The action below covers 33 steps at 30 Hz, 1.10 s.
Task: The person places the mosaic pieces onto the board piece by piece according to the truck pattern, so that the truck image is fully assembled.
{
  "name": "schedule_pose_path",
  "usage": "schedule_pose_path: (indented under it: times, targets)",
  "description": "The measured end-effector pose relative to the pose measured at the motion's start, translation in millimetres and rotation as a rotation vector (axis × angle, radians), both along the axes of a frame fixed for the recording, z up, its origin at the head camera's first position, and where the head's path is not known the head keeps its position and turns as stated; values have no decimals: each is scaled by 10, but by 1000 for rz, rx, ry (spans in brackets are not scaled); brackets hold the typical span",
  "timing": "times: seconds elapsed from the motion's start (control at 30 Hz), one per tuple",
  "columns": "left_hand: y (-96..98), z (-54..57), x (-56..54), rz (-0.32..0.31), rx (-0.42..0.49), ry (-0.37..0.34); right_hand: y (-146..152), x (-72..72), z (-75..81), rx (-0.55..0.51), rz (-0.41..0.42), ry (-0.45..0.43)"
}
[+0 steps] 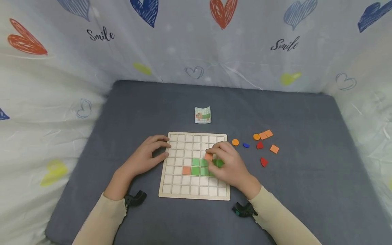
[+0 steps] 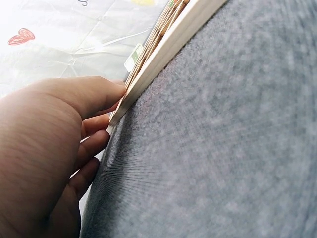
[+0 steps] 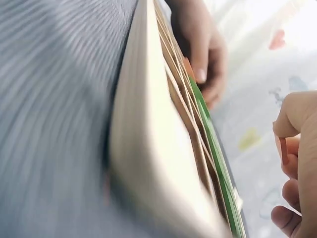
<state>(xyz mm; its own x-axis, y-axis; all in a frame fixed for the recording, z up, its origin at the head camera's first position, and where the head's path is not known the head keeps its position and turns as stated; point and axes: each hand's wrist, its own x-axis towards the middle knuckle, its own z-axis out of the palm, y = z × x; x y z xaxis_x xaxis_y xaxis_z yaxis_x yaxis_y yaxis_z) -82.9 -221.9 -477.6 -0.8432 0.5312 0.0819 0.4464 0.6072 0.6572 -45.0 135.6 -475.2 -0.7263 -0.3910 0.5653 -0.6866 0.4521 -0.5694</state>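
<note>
Sleeves: nearest the camera, your cream left sleeve [image 1: 102, 217] and cream right sleeve [image 1: 284, 221] reach in from below.
Left hand: your left hand [image 1: 142, 154] rests its fingertips and thumb against the board's left edge, its fingers loosely bent and no tile in them.
Grid board: your pale wooden square board [image 1: 176, 189], ruled into small cells, lies flat on the grey cloth surface [image 1: 306, 163] between your hands.
Laid tiles: one salmon-orange square tile [image 1: 186, 170] sits at the left end of the nearer row of bright green square tiles [image 1: 195, 170]; your right hand hides part of the two green rows.
Picture card: beyond the board you have a small printed card [image 1: 202, 115], its detail too small to read.
Pinched tile: your orange square tile [image 1: 208, 156] appears just past the farther green row, right of and beyond the salmon-orange one; being square, it has no long axis to align, so its edges against the grid lines matter most.
Right hand: your right hand [image 1: 228, 161], clearly the nearer, pinches that tile between thumb and finger over the board; the right wrist view shows it raised.
Loose pieces: right of the board you have orange discs [image 1: 235, 142], a blue half-round [image 1: 246, 145], red rounded wedges [image 1: 264, 162] and loose orange squares [image 1: 274, 149].
</note>
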Motion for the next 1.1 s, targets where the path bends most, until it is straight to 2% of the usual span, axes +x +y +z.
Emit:
schedule_pose_path:
  times: [0.13,0.4,0.53,0.8,1.1]
  targets:
    - [-7,-15,-6,-1,-8,4,-233,-7,13,16,32,1]
    - [-8,12,-20,-8,8,16,-533,-44,-13,186,82,-82]
    - [-4,7,-18,-7,-1,20,-572,-38,-36,232,92,-73]
    - [6,-55,66,-6,8,15,-568,10,-109,290,102,-70]
    - [8,-23,21,2,6,26,-572,-43,-105,297,96,-83]
